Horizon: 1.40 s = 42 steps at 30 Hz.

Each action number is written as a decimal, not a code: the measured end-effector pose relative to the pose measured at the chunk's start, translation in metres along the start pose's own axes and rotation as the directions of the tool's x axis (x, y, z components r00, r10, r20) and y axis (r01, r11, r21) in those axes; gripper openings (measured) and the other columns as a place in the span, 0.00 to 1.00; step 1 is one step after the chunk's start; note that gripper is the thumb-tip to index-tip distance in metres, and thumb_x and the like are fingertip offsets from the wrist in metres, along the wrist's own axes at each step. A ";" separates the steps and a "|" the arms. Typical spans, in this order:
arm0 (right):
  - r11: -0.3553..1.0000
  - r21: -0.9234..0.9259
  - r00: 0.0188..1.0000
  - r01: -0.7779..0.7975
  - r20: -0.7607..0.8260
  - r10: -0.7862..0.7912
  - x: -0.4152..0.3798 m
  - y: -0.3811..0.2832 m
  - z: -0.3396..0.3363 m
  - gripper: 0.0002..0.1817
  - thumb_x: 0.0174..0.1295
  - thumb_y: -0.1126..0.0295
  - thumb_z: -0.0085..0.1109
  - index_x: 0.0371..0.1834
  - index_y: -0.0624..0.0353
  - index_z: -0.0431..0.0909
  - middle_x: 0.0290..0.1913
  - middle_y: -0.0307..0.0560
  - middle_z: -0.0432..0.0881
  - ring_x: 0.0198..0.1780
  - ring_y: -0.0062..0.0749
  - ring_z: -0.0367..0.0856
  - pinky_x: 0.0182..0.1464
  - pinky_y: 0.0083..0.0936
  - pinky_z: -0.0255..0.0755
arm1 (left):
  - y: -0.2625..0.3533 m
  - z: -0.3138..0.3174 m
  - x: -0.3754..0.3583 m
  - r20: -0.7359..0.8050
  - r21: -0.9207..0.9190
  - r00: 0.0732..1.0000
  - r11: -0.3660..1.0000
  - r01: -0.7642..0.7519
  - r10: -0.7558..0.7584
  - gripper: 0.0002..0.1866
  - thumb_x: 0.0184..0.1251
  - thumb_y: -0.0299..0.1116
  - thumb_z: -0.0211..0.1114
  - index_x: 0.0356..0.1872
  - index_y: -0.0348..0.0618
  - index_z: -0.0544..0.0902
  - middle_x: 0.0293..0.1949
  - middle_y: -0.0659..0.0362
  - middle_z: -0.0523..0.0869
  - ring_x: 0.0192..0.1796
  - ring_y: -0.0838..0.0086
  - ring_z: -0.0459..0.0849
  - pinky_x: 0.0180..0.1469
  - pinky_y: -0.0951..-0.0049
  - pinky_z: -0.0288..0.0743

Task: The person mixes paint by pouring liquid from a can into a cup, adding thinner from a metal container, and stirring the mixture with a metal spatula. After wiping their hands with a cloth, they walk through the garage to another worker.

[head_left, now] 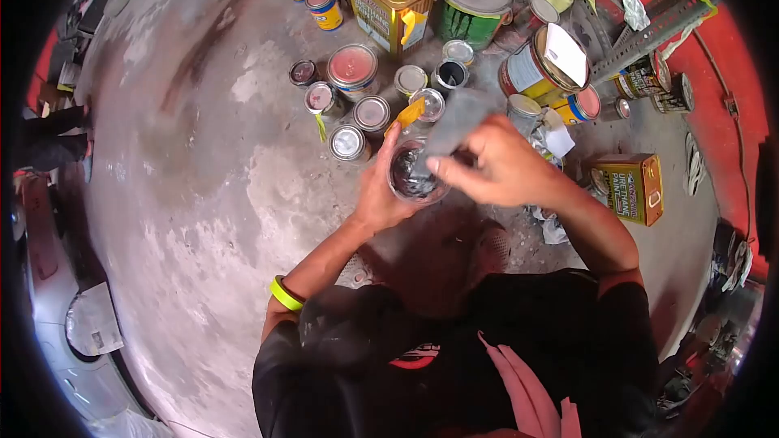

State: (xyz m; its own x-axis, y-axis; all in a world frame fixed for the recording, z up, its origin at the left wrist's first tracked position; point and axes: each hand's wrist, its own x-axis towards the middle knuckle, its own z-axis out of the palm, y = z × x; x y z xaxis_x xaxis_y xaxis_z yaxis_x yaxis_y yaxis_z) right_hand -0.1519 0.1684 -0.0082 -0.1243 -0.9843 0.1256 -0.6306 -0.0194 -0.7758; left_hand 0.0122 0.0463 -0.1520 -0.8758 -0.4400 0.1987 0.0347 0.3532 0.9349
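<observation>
In the middle of the head view my left hand (380,193) is wrapped round a see-through cup (401,178) with dark, wet-looking contents. A small orange-yellow flat piece (411,111) shows at its fingertips. My right hand (501,164) is closed on a grey flat piece (459,120), smeared by motion, whose lower end overlaps the cup's mouth. Just beyond the cup stand small round tins, among them an open one with dark contents (451,75) and a silver-lidded one (349,143).
Farther off are an orange-topped square can (393,2), a big green drum (475,6) and a tilted pail with white paper (531,71). A urethane paint can (629,188) lies to the right. A metal rail (656,34) slants at upper right; car bodywork (69,332) borders the left.
</observation>
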 end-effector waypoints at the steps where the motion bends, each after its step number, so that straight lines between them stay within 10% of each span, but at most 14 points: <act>1: 0.989 -0.077 0.989 0.127 -0.073 -0.132 -0.001 0.002 0.009 0.10 0.66 0.69 0.62 0.45 0.63 0.82 0.39 0.50 0.85 0.34 0.45 0.83 0.38 0.36 0.75 | 0.001 0.000 0.000 0.003 0.002 1.000 1.000 0.000 0.000 0.64 0.44 0.39 0.85 0.78 0.39 0.49 0.55 0.48 0.83 0.55 0.58 0.85 0.57 0.61 0.79; 9: 0.987 -0.057 0.987 -0.151 0.049 0.154 -0.024 -0.008 -0.003 0.11 0.66 0.70 0.59 0.47 0.62 0.82 0.40 0.51 0.85 0.42 0.47 0.85 0.45 0.35 0.78 | 0.009 0.007 0.007 -0.058 0.104 0.989 0.986 -0.126 0.133 0.62 0.45 0.38 0.85 0.77 0.37 0.50 0.55 0.48 0.82 0.56 0.60 0.85 0.58 0.63 0.79; 42: 0.976 -0.216 0.982 0.037 -0.172 -0.076 -0.001 0.004 0.027 0.15 0.68 0.61 0.60 0.33 0.62 0.84 0.28 0.58 0.83 0.29 0.54 0.82 0.31 0.44 0.72 | 0.007 0.002 -0.007 -0.159 0.066 0.987 0.998 -0.019 0.029 0.61 0.45 0.41 0.85 0.77 0.37 0.52 0.54 0.49 0.84 0.54 0.60 0.86 0.58 0.64 0.79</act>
State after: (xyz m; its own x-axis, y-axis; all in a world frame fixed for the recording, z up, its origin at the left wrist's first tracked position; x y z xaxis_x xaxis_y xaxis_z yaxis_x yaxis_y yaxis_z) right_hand -0.1336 0.1645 -0.0280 -0.2059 -0.9352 0.2882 -0.7855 -0.0177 -0.6187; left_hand 0.0173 0.0530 -0.1476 -0.7866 -0.5552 0.2701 0.0192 0.4153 0.9095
